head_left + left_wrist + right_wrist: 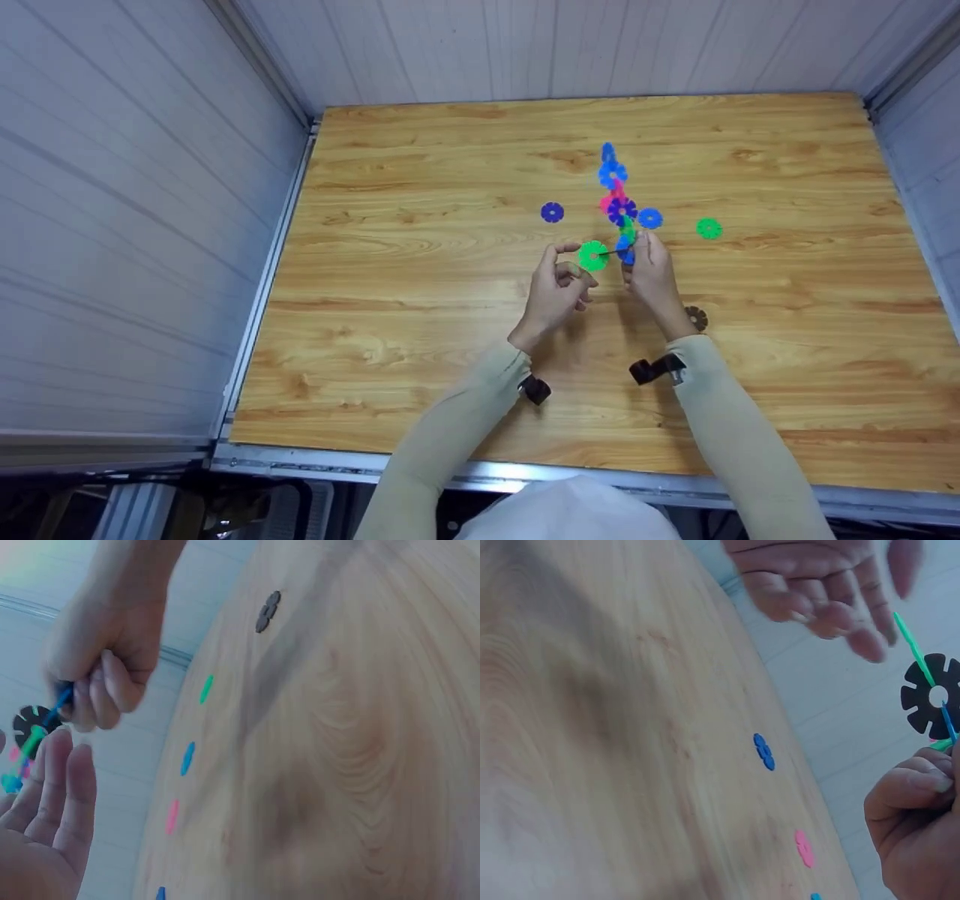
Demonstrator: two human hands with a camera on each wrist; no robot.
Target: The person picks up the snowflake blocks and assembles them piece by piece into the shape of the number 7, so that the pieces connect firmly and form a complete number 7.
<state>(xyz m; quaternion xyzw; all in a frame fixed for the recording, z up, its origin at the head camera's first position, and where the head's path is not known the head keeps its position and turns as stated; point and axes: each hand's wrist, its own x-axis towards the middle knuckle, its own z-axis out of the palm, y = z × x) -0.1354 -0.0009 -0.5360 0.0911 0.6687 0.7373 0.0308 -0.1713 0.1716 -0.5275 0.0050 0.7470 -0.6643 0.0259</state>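
Note:
My right hand [651,279] pinches a blue notched disc [625,250] at the near end of a chain of interlocking plastic discs. A black disc [922,699] is slotted into that blue one, and a bright green disc [593,256] sticks out from the black one toward the left. Farther along the chain come a purple disc [622,211], pink pieces and a light blue disc [613,175]. Beside the bright green disc, my left hand [556,294] has loosely bent fingers, apart from it in the right wrist view and holding nothing.
Loose discs lie on the wooden table [405,300]: a purple one [553,212] at left, a blue one [650,218] by the chain, a green one [709,229] at right, and a dark brown one [696,319] by the right wrist. White panels [480,52] surround the table.

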